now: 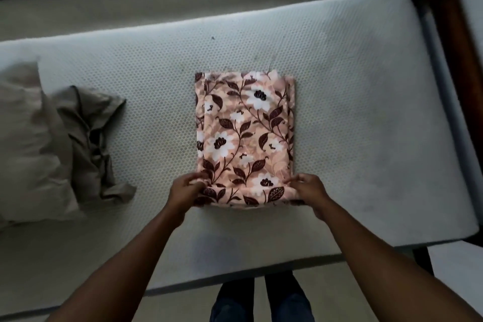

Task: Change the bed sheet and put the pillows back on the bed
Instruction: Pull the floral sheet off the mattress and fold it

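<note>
A folded bed sheet (245, 136) lies at the centre of the frame on a bare, pale mattress (366, 86) with a dotted, honeycomb-like surface. The sheet is peach-pink, printed with white flowers and dark maroon leaves and vines. It is folded into an upright rectangle, and several layers show along its right and left edges.

Both hands are at the sheet's near edge, low in the middle of the frame. The left hand (184, 189) is at the lower left corner, its fingers curled over the rolled near fold and gripping the cloth. The right hand (309, 189) is at the lower right corner, its thumb and fingers closed in a pinch on the top layers there. Both bare forearms reach in from the bottom of the frame.

At the left edge of the frame a beige pillow (28, 144) rests on the mattress, with a crumpled grey-brown cloth (91, 138) touching its right side. A dark wooden bed frame (449, 34) shows at the upper right. At the bottom centre, the person's legs (261, 300) in dark trousers stand just beside the mattress.
</note>
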A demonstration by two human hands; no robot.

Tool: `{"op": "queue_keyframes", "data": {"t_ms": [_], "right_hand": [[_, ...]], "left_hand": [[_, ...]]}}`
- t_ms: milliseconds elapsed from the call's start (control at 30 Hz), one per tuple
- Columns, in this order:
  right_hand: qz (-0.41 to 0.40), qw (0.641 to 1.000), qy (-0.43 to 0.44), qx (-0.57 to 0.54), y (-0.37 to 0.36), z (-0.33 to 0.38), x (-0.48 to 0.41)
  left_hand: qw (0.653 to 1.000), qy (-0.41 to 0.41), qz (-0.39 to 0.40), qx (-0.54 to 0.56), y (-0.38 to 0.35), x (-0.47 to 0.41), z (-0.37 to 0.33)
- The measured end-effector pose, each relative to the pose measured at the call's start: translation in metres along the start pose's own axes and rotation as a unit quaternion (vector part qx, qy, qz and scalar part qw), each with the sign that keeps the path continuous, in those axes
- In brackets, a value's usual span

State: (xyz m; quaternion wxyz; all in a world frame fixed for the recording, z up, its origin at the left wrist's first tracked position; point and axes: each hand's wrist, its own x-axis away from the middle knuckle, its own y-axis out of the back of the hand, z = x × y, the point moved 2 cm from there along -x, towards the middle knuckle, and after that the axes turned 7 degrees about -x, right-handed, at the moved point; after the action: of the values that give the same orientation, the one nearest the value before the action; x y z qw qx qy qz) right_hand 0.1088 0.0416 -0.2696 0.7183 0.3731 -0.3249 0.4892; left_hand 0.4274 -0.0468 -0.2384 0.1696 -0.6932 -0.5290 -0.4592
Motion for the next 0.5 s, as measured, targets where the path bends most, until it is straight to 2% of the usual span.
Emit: {"op": "queue_keyframes", "data": {"t_ms": [167, 233, 333, 433, 500], "right_hand": [[-0.008, 0.994, 0.013, -0.105, 0.001, 0.058, -0.022], [0.015, 0.994, 0.019, -0.105, -0.001, 0.067, -0.025], [0.052, 0.997, 0.042, -0.043, -0.003, 0.065, -0.032], [0.034, 0.995, 0.062, 0.066, -0.002, 0.063, -0.048], [0.034, 0.994, 0.071, 0.077, -0.001, 0.078, -0.063]], "left_hand": [[0.998, -0.014, -0.024, 0.06, 0.006, -0.04, -0.055], [0.998, -0.007, -0.019, 0.059, 0.007, -0.053, -0.058], [0.999, -0.02, 0.029, 0.025, 0.005, -0.062, -0.057], [0.997, -0.024, 0.047, -0.052, 0.008, -0.075, -0.062], [0.996, -0.029, 0.045, -0.07, 0.011, -0.088, -0.076]]}}
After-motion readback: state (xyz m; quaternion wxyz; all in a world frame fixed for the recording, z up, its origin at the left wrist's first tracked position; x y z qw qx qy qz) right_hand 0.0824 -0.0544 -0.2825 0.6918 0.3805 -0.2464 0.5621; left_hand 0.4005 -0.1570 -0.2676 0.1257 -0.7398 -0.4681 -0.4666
